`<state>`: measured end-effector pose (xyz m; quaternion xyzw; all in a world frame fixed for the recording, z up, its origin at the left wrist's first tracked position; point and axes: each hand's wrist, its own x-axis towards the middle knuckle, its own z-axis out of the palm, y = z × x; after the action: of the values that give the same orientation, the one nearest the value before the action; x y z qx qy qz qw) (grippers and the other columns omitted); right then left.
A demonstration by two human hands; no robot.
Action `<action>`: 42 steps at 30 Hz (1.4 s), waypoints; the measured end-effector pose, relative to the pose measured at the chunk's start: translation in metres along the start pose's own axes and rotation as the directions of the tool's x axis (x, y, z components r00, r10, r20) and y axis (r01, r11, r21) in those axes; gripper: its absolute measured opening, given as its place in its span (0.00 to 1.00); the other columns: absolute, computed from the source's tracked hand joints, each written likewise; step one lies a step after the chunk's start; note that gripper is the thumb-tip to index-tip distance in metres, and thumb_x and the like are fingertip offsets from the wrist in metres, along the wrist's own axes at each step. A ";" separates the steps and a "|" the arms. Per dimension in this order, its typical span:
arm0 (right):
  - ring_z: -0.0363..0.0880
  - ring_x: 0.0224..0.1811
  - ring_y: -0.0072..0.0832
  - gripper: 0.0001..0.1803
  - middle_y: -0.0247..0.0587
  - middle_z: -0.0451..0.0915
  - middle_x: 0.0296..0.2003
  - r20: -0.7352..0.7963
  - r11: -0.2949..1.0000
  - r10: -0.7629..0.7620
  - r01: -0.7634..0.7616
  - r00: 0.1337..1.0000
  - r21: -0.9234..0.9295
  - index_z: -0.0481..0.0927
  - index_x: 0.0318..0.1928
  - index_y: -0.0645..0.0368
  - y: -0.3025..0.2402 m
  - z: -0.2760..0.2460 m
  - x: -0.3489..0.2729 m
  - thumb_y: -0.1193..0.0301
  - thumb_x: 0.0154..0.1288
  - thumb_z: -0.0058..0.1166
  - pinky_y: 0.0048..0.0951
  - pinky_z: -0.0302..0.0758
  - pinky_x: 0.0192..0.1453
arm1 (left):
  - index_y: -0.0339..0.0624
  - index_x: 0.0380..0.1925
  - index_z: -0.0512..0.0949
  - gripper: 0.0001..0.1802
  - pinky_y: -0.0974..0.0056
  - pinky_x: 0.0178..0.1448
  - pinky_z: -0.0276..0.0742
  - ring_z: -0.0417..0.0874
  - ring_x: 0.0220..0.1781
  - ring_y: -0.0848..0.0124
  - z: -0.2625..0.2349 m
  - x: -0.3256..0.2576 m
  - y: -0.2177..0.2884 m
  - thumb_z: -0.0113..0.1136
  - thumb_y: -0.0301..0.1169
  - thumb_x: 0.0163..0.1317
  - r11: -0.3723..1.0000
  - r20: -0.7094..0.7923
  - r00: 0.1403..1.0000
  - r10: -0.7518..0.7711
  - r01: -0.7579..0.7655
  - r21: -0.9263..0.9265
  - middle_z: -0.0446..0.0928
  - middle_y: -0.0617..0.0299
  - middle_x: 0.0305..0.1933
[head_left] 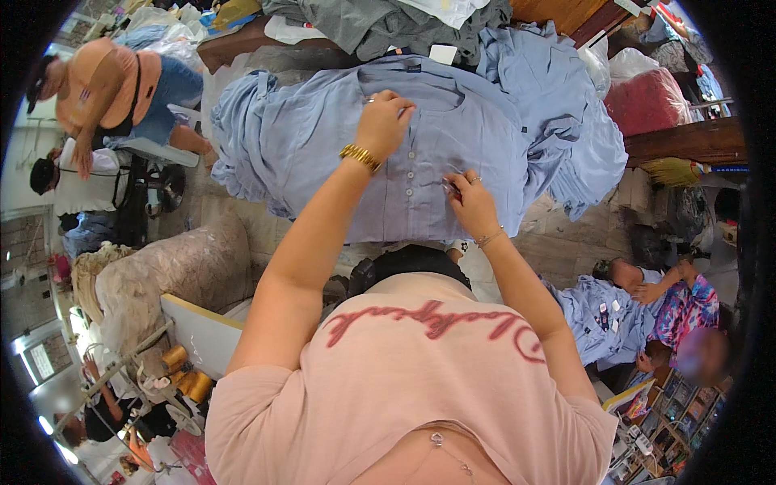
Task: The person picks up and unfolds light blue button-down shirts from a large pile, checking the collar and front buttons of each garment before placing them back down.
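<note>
A light blue shirt (pixel 323 174) with a round neckline and a buttoned front lies spread before me, on top of more blue garments. My left hand (pixel 383 125), with a gold bracelet at the wrist, is over the upper end of the button strip. Its fingers are bent together; whatever they pinch is too small to make out. Lower down, right of the buttons (pixel 410 175), my right hand (pixel 473 204) is closed around a small, dark, shiny object (pixel 450 187), mostly hidden by the fingers.
Blue garments (pixel 558 105) hang over the right side, and grey clothes (pixel 364 28) are heaped at the back. A wrapped bundle (pixel 174 275) stands at left near thread cones (pixel 190 376). A person in an orange top (pixel 109 81) is far left; another person sits with garments (pixel 602 315) at right.
</note>
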<state>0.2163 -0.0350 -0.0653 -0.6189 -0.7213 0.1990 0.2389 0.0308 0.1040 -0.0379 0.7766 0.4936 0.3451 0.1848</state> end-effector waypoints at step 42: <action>0.65 0.16 0.17 0.20 0.34 0.78 0.28 0.609 0.589 0.047 -0.515 0.792 0.623 0.72 0.50 0.59 0.009 -0.015 0.129 0.69 0.54 0.48 0.20 0.63 0.19 | 0.42 0.33 0.70 0.13 0.56 0.39 0.70 0.76 0.35 0.56 0.001 -0.057 0.060 0.60 0.32 0.49 0.903 0.141 0.945 -0.296 0.229 0.362 0.75 0.54 0.34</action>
<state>0.2168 0.0933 -0.0458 -0.4880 -0.4906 0.6840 0.2308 0.0545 0.0261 -0.0212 0.7526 0.6260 0.1495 0.1393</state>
